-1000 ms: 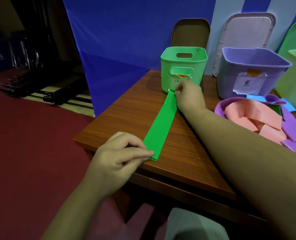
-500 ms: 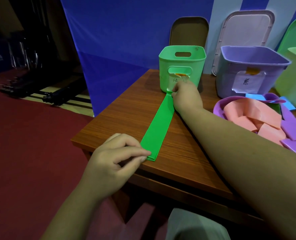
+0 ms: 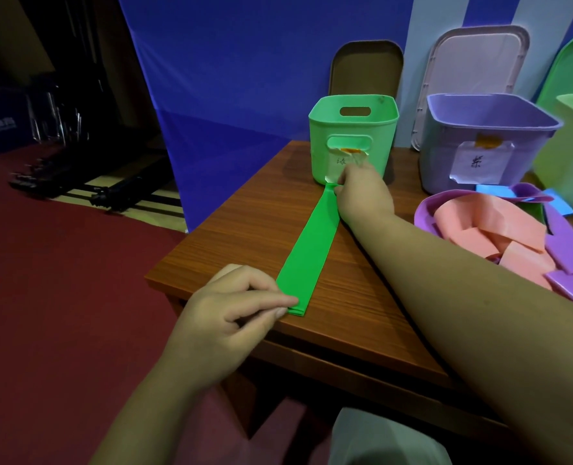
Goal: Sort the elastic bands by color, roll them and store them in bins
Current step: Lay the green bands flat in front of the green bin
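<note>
While my left hand [image 3: 234,313] and right hand [image 3: 362,193] pinch the green band [image 3: 312,250] ends, I should keep it flat and taut for rolling.

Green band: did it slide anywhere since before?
No. The green band still has its far end at the foot of the green bin and its near end by the table edge.

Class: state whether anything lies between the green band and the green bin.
Nothing visible does. The green band, pinched at its ends by the left hand and right hand, reaches almost to the front of the green bin.
</note>
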`<state>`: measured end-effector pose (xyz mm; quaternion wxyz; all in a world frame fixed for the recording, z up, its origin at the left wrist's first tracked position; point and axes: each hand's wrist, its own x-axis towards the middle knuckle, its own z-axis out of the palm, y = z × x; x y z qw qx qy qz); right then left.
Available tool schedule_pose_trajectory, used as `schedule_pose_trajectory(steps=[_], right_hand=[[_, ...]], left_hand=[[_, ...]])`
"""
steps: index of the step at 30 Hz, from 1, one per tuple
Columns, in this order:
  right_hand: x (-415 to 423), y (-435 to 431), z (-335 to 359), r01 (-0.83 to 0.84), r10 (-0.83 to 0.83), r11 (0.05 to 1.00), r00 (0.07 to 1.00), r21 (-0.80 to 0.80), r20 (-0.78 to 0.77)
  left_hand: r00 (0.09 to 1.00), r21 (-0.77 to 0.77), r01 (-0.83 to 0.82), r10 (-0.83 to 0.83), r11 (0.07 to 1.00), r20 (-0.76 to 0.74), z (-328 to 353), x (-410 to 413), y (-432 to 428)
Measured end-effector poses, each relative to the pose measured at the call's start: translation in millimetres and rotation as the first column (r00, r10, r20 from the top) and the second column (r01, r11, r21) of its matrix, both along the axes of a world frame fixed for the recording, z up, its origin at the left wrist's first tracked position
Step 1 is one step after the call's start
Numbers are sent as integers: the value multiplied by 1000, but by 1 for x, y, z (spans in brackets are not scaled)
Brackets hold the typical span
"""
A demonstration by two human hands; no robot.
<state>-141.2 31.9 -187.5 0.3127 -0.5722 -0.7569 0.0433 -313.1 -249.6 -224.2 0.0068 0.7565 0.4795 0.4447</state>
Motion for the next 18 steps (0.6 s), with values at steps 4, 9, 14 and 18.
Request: schedule_pose_trajectory(steps=[4,9,14,18], right_hand=[[0,-8,3,22,-23,998,1000,-58,-3],[5,-28,23,-2,8,979,1000,-205,29],[42,-52,62,-136,158,976,980,-172,122],[113,-77,87,-176,185,982,965,-65,187]], left_hand=[[999,-50,19,-17,999,30,3,0,-4],[993,-126,24,-9,992,121,12,4,-8],[995,-68,-25,31,997,92,31,31,-15],[998,-38,51,-49,998,45,51,77,-5]])
